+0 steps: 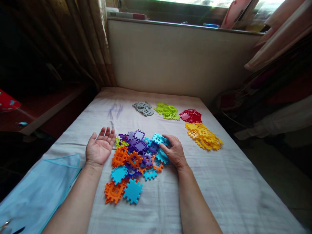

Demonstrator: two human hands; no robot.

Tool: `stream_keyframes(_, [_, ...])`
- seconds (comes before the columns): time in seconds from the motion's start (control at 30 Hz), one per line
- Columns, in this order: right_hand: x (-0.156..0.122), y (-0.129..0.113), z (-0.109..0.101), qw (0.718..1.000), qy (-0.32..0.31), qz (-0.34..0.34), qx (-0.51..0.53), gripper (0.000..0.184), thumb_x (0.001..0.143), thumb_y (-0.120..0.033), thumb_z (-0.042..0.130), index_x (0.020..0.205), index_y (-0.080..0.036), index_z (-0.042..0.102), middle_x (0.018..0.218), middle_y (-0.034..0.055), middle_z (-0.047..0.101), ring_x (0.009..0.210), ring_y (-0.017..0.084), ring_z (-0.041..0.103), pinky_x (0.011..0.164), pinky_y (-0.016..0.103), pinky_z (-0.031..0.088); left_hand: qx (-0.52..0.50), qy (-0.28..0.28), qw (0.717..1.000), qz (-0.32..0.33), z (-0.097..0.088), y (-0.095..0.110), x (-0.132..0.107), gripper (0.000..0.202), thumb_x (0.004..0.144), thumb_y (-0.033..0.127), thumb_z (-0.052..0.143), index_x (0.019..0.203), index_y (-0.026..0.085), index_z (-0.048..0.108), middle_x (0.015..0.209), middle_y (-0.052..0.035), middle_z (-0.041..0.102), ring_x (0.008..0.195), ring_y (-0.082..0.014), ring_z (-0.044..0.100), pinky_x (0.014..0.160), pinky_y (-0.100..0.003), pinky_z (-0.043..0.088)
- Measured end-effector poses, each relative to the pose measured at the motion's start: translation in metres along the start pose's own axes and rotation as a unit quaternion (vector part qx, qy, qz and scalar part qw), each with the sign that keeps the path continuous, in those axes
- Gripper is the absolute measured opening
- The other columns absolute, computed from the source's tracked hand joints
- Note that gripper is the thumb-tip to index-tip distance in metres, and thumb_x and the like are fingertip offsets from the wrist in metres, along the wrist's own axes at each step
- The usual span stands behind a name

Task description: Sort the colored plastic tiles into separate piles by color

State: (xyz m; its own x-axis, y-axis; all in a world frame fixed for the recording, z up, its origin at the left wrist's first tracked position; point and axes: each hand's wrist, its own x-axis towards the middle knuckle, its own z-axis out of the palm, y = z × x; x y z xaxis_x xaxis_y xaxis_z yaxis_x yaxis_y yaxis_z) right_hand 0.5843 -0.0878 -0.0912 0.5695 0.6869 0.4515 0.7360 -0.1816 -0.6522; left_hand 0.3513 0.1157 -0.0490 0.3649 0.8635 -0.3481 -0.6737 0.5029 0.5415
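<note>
The blue window piece (pixel 159 138) lies on the right side of the mixed pile (pixel 139 148), at the fingertips of your nearer, curled right hand (pixel 174 152), grip unclear, while your left hand (pixel 100 148) is open, palm up, opposite.

Both forearms (pixel 79 198) are totally bare, kinda slim at the wrists and chunkier further back. Left hand (pixel 100 148) is bare too, creases showing across the palm. Right hand (pixel 175 152): also bare, with some wrinkling.
</note>
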Motion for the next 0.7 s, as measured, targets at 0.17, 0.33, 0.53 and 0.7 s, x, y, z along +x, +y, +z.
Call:
stream_keyframes(0.17, [0.002, 0.012, -0.005, 0.980, 0.140, 0.101, -0.100, 0.034, 0.080, -0.039, 0.064, 0.107, -0.020, 0.067, 0.110, 0.0105, 0.069, 0.108, 0.027, 0.057, 0.097, 0.043, 0.041, -0.010, -0.008, 1.000, -0.002, 0.001, 0.000, -0.002, 0.035, 0.096, 0.035, 0.036, 0.097, 0.015, 0.065, 0.098, -0.0089, 0.074, 0.099, -0.0230, 0.070, 0.083, -0.039, 0.059])
stream_keyframes(0.33, [0.001, 0.015, -0.011, 0.953, 0.124, 0.197, -0.193, 0.029, 0.078, -0.034, 0.066, 0.103, -0.020, 0.069, 0.109, 0.0106, 0.068, 0.108, 0.028, 0.055, 0.094, 0.044, 0.039, -0.012, -0.012, 1.000, -0.009, 0.002, 0.001, -0.001, 0.035, 0.096, 0.035, 0.036, 0.097, 0.016, 0.065, 0.095, -0.0080, 0.074, 0.095, -0.0221, 0.071, 0.082, -0.039, 0.059])
stream_keyframes(0.53, [-0.001, 0.017, -0.008, 0.956, 0.106, 0.197, -0.188, 0.024, 0.076, -0.032, 0.065, 0.098, -0.022, 0.070, 0.108, 0.0091, 0.068, 0.107, 0.028, 0.053, 0.095, 0.045, 0.037, -0.009, -0.015, 1.000, -0.010, 0.001, 0.001, 0.000, 0.033, 0.095, 0.034, 0.038, 0.097, 0.016, 0.065, 0.094, -0.0083, 0.074, 0.095, -0.0210, 0.071, 0.084, -0.039, 0.059])
stream_keyframes(0.7, [0.000, 0.020, -0.010, 0.965, 0.169, 0.140, -0.141, 0.020, 0.080, -0.031, 0.057, 0.091, -0.022, 0.071, 0.116, 0.0118, 0.065, 0.109, 0.030, 0.054, 0.095, 0.047, 0.039, 0.005, -0.013, 1.000, -0.011, 0.000, 0.001, 0.001, 0.032, 0.095, 0.035, 0.040, 0.096, 0.017, 0.067, 0.095, -0.0073, 0.074, 0.096, -0.0200, 0.070, 0.090, -0.041, 0.056])
